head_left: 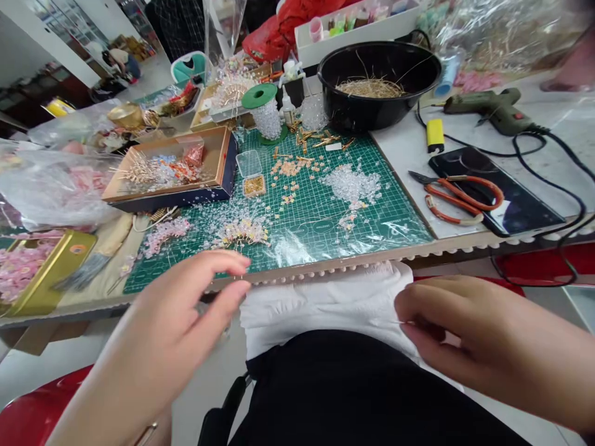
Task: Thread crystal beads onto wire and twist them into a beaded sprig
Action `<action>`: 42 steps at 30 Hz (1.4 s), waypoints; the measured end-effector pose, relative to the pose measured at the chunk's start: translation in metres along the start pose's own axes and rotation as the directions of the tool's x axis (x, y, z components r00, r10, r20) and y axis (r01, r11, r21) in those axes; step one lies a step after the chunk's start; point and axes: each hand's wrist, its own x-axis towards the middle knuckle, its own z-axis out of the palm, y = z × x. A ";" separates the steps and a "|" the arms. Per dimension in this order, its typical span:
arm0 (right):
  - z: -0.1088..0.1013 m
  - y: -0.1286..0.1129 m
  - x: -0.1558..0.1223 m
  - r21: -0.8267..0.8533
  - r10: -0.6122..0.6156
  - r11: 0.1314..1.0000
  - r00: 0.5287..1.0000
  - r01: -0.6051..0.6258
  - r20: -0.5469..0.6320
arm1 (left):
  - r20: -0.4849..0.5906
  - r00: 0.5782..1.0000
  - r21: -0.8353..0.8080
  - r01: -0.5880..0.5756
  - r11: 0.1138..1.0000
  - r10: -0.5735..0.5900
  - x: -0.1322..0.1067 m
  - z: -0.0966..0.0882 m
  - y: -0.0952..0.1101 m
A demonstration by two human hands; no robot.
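Facing table edge, left hand, right hand, open room between

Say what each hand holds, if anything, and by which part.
That cannot be told: the left hand and the right hand are curled, but anything pinched there is too fine or blurred to make out.

L hand's grip is blurred; whether anything fine is held btwn thumb & index can't be told. In R hand's grip fingertips are partly hidden, so any item pinched there can't be ID'd. L forearm is cut off at btm edge. Indiv. beads on floral piece can't be counted, too small. Gold tin is cropped at L edge. Phone is partly covered by pliers. Bkgd person is seen too small for detail.
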 end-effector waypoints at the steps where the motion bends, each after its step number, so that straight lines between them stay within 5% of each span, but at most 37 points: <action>1: 0.001 -0.006 0.005 -0.008 -0.063 0.998 0.995 0.064 0.071 | 0.046 0.996 -0.028 -0.075 0.997 0.077 0.001 0.005 0.013; 3: 0.003 -0.015 0.013 0.004 -0.149 0.989 0.979 0.149 0.141 | 0.316 0.928 -0.163 -0.153 0.975 0.199 0.007 0.020 0.039; 5: 0.004 -0.020 0.018 0.045 -0.160 0.987 0.982 0.156 0.102 | 0.527 0.827 -0.295 -0.037 0.955 0.195 0.015 0.037 0.056; 7: 0.002 -0.020 0.018 0.058 -0.138 0.989 0.988 0.134 0.072 | 0.647 0.745 -0.399 0.150 0.904 0.161 0.023 0.052 0.063; 9: 0.001 -0.017 0.014 0.037 -0.108 0.994 0.992 0.106 0.063 | 0.682 0.716 -0.463 0.264 0.846 0.149 0.027 0.063 0.062; 16: 0.000 -0.008 0.010 0.003 -0.109 0.994 0.992 0.109 0.062 | 0.651 0.746 -0.559 0.349 0.752 0.138 0.021 0.079 0.048; 25: 0.011 0.002 0.014 0.036 -0.150 0.988 0.989 0.150 0.000 | 0.630 0.762 -0.605 0.362 0.710 0.149 0.022 0.080 0.041; 30: 0.005 0.006 0.016 0.076 -0.137 0.988 0.989 0.132 0.057 | 0.640 0.756 -0.610 0.391 0.689 0.138 0.021 0.078 0.038; 33: 0.002 0.016 0.020 0.248 -0.041 0.968 0.998 0.050 -0.043 | 0.597 0.799 -0.720 0.490 0.491 0.077 0.026 0.079 0.039; 36: 0.007 0.022 0.030 0.527 0.147 0.846 0.986 -0.083 -0.081 | 0.503 0.863 -0.858 0.506 0.089 -0.057 0.038 0.080 0.044; 39: 0.020 0.013 0.042 0.607 0.223 0.757 0.969 -0.241 0.106 | 0.397 0.911 -0.908 0.372 -0.191 -0.113 0.051 0.079 0.052; 42: 0.034 -0.006 0.050 0.675 0.145 0.668 0.944 -0.314 0.295 | 0.333 0.935 -0.910 0.287 -0.298 -0.118 0.058 0.079 0.058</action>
